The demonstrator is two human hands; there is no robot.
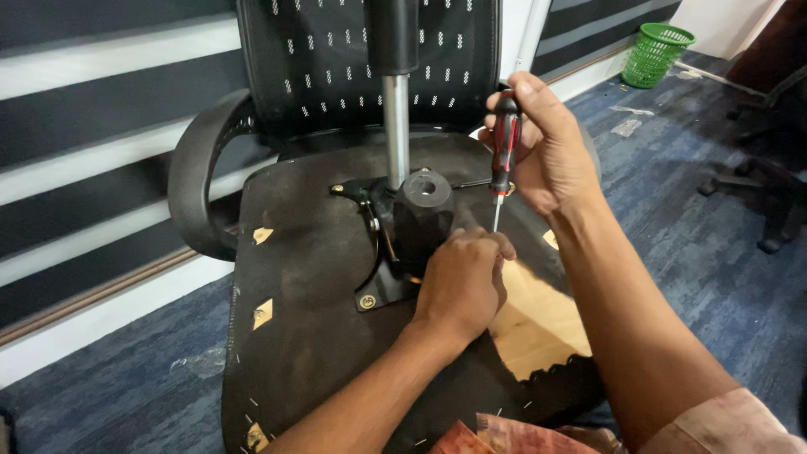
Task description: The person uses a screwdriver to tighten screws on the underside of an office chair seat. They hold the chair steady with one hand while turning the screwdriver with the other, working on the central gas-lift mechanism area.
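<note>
Driving the fastener well looks to call for keeping the screwdriver [503,155] upright and its tip seated while the lower hand steadies it. The right hand [546,147] wraps the red-and-black handle, fingers curled snug round it, thumb on top. Below those fingers the thin shaft runs down to the left hand [461,282], whose fingertips are bunched together at the tip, just beside the black seat mechanism [420,214] on the upturned chair underside [311,286]

Single head-worn view, steeply downward and close over the upturned chair seat [311,294].
</note>
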